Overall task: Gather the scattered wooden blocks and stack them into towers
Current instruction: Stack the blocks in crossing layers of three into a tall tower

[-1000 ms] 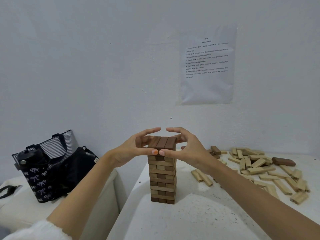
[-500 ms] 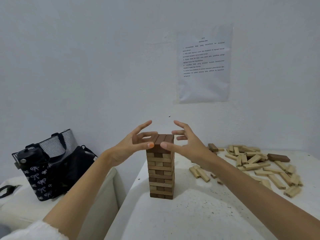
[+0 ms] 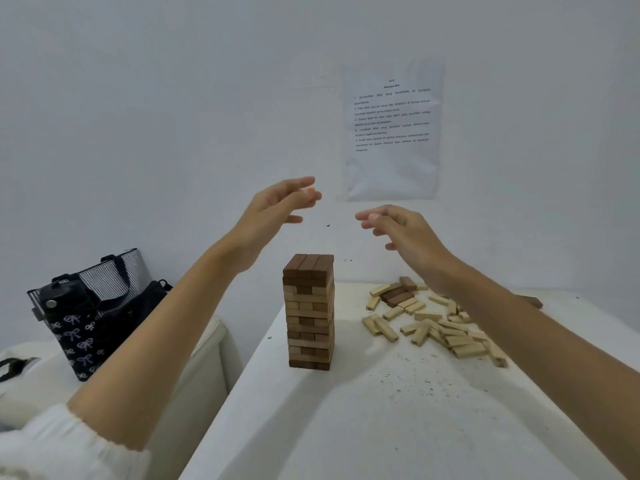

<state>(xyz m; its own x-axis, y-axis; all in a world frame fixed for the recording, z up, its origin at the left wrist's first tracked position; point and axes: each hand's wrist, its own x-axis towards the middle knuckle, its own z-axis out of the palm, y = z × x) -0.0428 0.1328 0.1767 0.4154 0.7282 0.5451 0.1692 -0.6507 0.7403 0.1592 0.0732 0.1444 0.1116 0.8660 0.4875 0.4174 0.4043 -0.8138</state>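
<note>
the block tower [image 3: 308, 311] stands upright near the left edge of the white counter [image 3: 381, 427], light and dark layers alternating, three dark blocks lying side by side on top. both hands hang in the air above it, touching nothing: the left hand [image 3: 273, 211] at about 11 o'clock from the tower top, fingers loose and spread, holding nothing; the right hand [image 3: 401, 232] at about 1 o'clock, fingers likewise relaxed and empty. at 3 o'clock from the tower, well apart, the scattered wooden blocks [image 3: 446, 332] lie in a loose heap, a few dark blocks [image 3: 398, 296] at its far side. at 9 o'clock a bow-print tote bag [image 3: 79, 327] sits on a lower white surface. a printed sheet [image 3: 393, 129] is stuck to the wall.
</note>
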